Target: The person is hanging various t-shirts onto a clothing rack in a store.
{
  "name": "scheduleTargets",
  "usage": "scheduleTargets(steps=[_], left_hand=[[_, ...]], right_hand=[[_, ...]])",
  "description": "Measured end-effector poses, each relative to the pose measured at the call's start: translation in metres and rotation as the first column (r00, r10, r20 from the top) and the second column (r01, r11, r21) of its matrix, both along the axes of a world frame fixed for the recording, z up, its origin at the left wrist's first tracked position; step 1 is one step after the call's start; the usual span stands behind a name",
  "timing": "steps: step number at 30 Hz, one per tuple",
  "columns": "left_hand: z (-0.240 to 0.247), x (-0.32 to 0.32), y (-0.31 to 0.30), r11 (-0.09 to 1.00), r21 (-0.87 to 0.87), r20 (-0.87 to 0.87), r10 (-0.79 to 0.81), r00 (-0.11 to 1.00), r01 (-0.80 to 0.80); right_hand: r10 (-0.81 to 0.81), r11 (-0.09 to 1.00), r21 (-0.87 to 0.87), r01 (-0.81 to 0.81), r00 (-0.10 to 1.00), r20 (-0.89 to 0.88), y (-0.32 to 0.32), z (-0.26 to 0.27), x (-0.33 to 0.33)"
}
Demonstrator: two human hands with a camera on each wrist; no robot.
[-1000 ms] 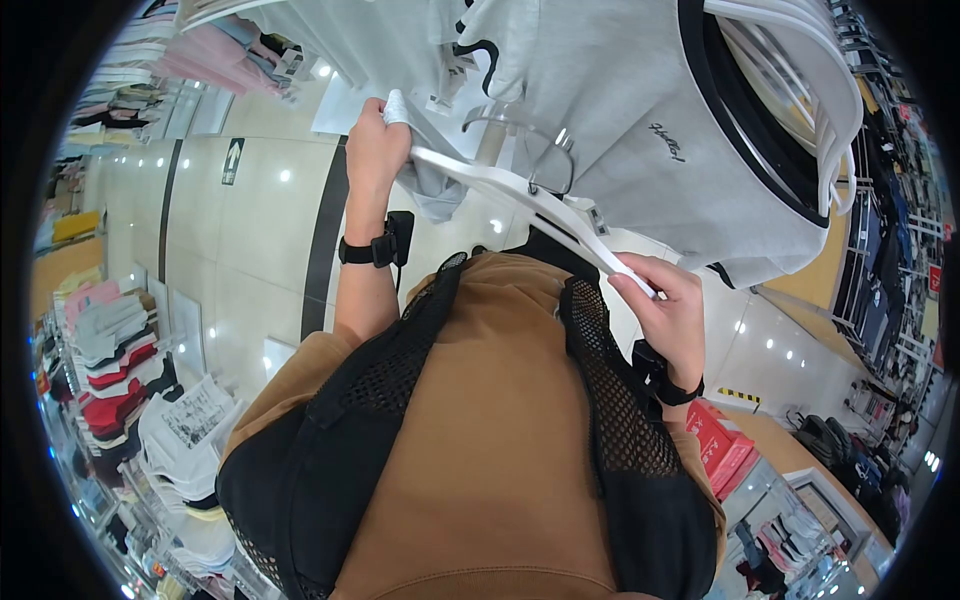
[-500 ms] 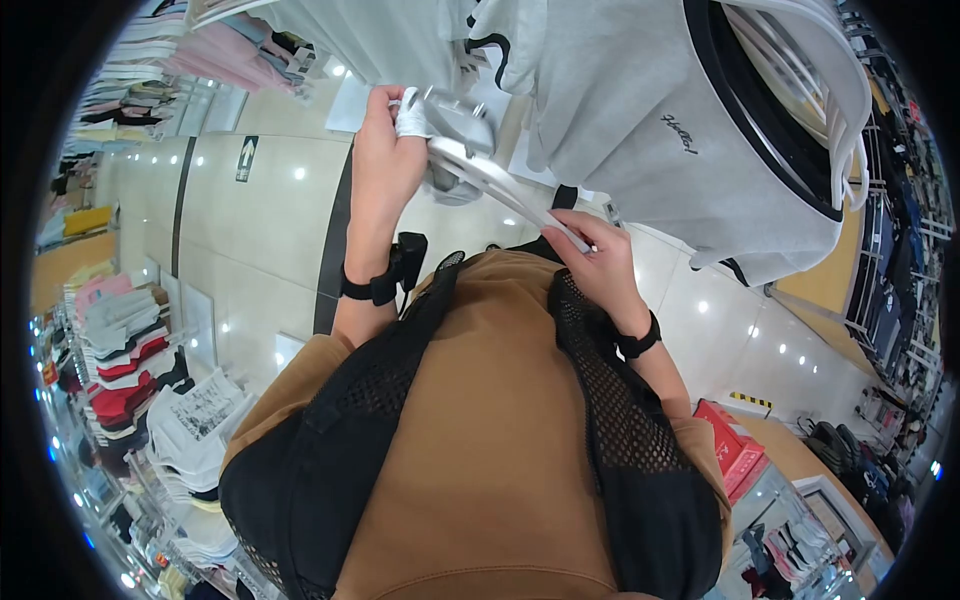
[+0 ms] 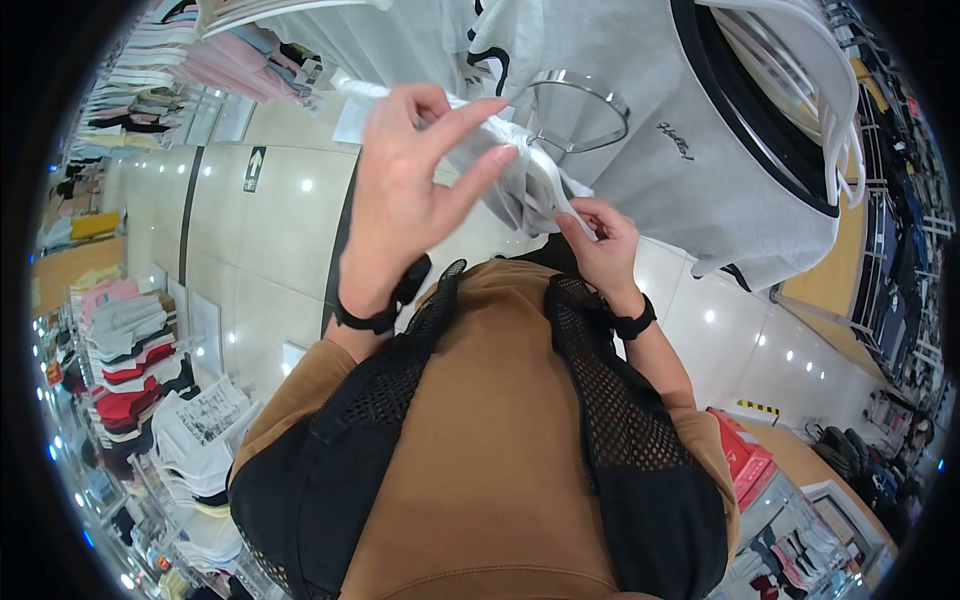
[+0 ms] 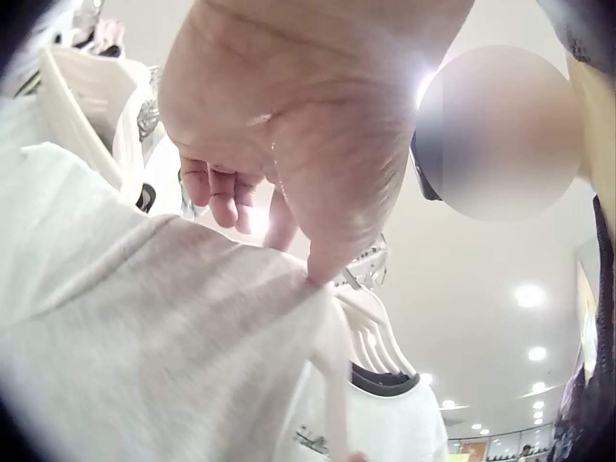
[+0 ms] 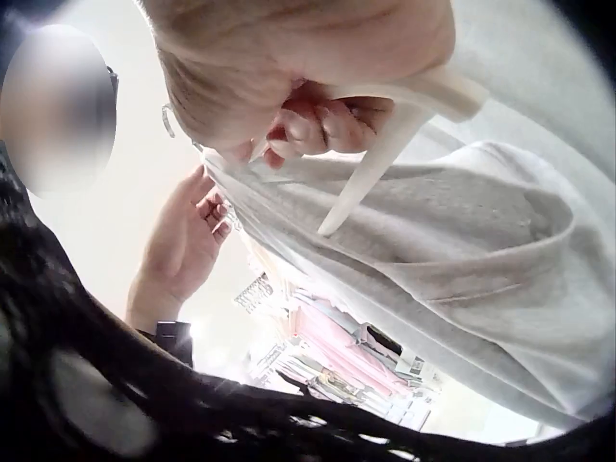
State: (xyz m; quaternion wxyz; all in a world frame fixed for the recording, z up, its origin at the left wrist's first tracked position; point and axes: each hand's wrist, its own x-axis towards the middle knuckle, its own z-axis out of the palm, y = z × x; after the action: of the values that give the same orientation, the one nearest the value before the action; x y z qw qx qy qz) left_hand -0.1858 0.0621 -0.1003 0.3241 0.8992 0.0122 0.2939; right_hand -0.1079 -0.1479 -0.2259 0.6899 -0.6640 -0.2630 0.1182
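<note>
A white hanger (image 3: pixel 546 178) with a round metal hook (image 3: pixel 622 108) is tilted in front of the chest. Light grey cloth of a garment (image 3: pixel 512 198) covers its left arm and hangs below. My right hand (image 3: pixel 606 250) pinches the bare right end of the hanger between thumb and fingers. In the right wrist view the hanger's white bars (image 5: pixel 380 164) show beside the garment's opening. My left hand (image 3: pixel 405 185) is at the covered part near the hook, its thumb and index finger extended and apart. Its thumb tip is right at the cloth (image 4: pixel 183 298) in the left wrist view.
A light grey shirt with black trim (image 3: pixel 640 190) hangs close ahead, with white hangers (image 3: pixel 835 60) at its right. Racks of clothes (image 3: pixel 130 370) stand to the left, and a red box (image 3: pixel 742 455) sits at the lower right. Shiny tiled floor (image 3: pixel 270 220) lies below.
The left hand has left the hanger's covered end and moved right toward the hook, thumb and index finger spreading. The right hand moved left, still pinching the hanger. The hook swung up and right.
</note>
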Motion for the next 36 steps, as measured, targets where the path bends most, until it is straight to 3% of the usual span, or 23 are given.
scheduleTargets(steps=[1,2,3,5,6,7,8,9,10,12,13,14,16,18,21,23,25,26,29,31,32,36], left_hand=[[0.006,0.002,0.008,0.968,0.250,0.046,0.023,0.999,-0.034],[0.010,0.006,0.015,0.948,0.316,0.140,-0.002,0.990,-0.043],[0.012,0.009,0.019,0.948,0.316,0.139,-0.004,0.990,-0.040],[0.014,0.014,0.024,0.953,0.278,0.096,-0.152,0.984,0.120],[0.015,0.013,0.024,0.952,0.279,0.098,-0.157,0.983,0.124],[0.017,0.008,0.022,0.963,0.238,-0.026,-0.121,0.992,0.123],[0.019,0.006,0.020,0.973,0.197,-0.152,-0.088,0.984,0.118],[0.019,0.005,0.020,0.973,0.197,-0.151,-0.094,0.984,0.123],[0.020,0.004,0.020,0.978,0.153,-0.141,-0.118,0.983,0.139],[0.021,0.002,0.020,0.981,0.107,-0.132,-0.148,0.980,0.163],[0.022,-0.001,0.020,0.987,0.008,-0.127,-0.157,0.979,0.159],[0.022,-0.002,0.021,0.984,-0.091,-0.122,-0.164,0.979,0.153],[0.023,-0.007,0.028,0.983,-0.118,-0.107,-0.150,0.983,0.137],[0.023,-0.014,0.036,0.982,-0.146,-0.094,-0.131,0.987,0.117],[0.022,-0.028,0.051,0.920,-0.351,0.008,-0.184,0.983,0.175],[0.017,-0.034,0.059,0.920,-0.343,0.051,-0.181,0.982,0.187],[0.017,-0.040,0.061,0.906,-0.373,0.073,-0.184,0.980,0.198],[0.019,-0.040,0.060,0.913,-0.367,0.056,-0.169,0.984,0.178],[0.017,-0.043,0.064,0.933,-0.336,0.070,-0.114,0.991,0.131],[0.010,-0.045,0.072,0.920,-0.358,0.129,-0.120,0.984,0.159],[0.006,-0.047,0.076,0.907,-0.379,0.187,-0.121,0.975,0.186],[0.000,-0.056,0.098,0.920,-0.378,0.211,-0.029,0.977,0.108]], right_hand=[[0.017,1.000,0.015,-0.017,1.000,-0.010,-0.003,0.003,-0.001],[0.034,0.999,0.031,-0.033,0.999,-0.019,-0.005,0.007,-0.002],[0.051,0.998,0.047,-0.049,0.998,-0.028,-0.008,0.011,-0.003],[0.105,0.993,0.065,-0.099,0.990,-0.095,-0.011,0.015,-0.001],[0.162,0.985,0.086,-0.149,0.973,-0.163,-0.014,0.018,0.000],[0.156,0.986,0.085,-0.144,0.974,-0.161,-0.018,0.022,0.004],[0.251,0.967,0.015,-0.256,0.932,-0.261,-0.022,0.027,0.011],[0.330,0.928,-0.043,-0.370,0.871,-0.364,-0.024,0.029,0.017],[0.326,0.930,-0.044,-0.365,0.873,-0.363,-0.023,0.024,0.024],[0.495,0.867,0.079,-0.492,0.868,-0.026,-0.016,0.014,0.042],[0.490,0.870,0.078,-0.487,0.871,-0.025,-0.015,0.012,0.047],[0.497,0.865,-0.029,-0.501,0.864,-0.082,-0.013,0.011,0.052],[0.475,0.840,-0.241,-0.486,0.874,-0.105,-0.011,0.011,0.054],[0.511,0.817,-0.241,-0.524,0.852,-0.117,-0.009,0.003,0.058],[0.540,0.792,-0.238,-0.563,0.827,-0.158,-0.006,0.000,0.050],[0.515,0.796,-0.263,-0.546,0.838,-0.181,0.001,0.011,0.036],[0.502,0.848,-0.188,-0.496,0.865,-0.021,0.011,0.012,0.026],[0.504,0.846,-0.189,-0.498,0.863,-0.021,0.013,0.013,0.024],[0.597,0.764,-0.299,-0.572,0.802,-0.012,0.020,0.016,0.021],[0.552,0.818,-0.355,-0.453,0.792,0.261,0.025,0.013,0.018],[0.534,0.833,-0.346,-0.432,0.790,0.301,0.024,0.013,0.018],[0.542,0.787,-0.489,-0.377,0.801,0.254,0.014,0.002,0.032]])
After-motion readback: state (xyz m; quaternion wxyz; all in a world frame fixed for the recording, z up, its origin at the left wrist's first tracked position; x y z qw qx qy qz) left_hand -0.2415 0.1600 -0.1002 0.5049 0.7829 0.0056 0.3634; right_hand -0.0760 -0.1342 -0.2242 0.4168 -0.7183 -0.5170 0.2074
